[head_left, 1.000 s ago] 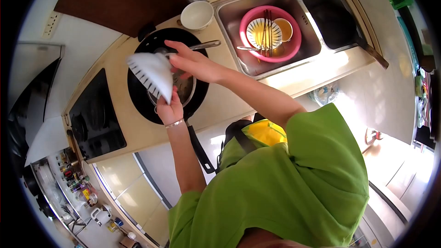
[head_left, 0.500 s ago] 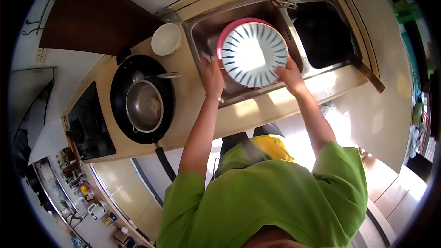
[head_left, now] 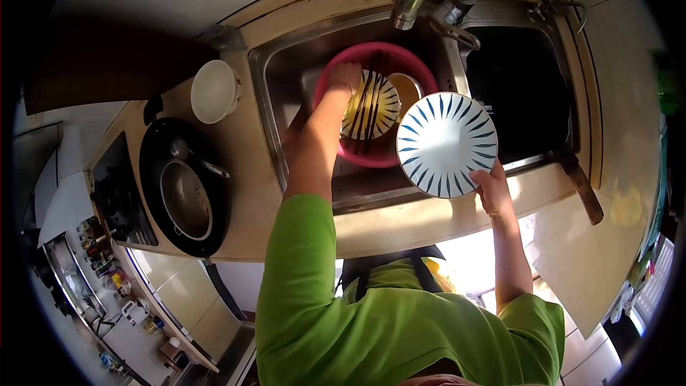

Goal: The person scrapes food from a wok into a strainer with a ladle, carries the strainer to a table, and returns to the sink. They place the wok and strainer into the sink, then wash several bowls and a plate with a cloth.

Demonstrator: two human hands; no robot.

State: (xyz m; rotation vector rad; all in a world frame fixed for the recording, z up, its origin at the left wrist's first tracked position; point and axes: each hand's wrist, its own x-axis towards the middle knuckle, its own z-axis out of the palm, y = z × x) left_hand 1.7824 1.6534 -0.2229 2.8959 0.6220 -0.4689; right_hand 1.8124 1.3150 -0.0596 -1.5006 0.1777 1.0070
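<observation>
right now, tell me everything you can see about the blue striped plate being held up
The round white plate with dark blue radiating stripes looks like glazed ceramic, with a plain white centre and stripes fanning out to the rim. It is tilted up so one broad side faces the camera, above the steel sink's front edge. Only the right hand touches it, gripping its lower rim.

The round white ceramic plate (head_left: 446, 144) carries dark blue radiating stripes. The round pink plastic basin (head_left: 336, 86) holds a yellow-centred striped bowl (head_left: 371, 109). The sleeve (head_left: 294, 243) is bright green. On the left, the frying pan (head_left: 153, 171) is black.
</observation>
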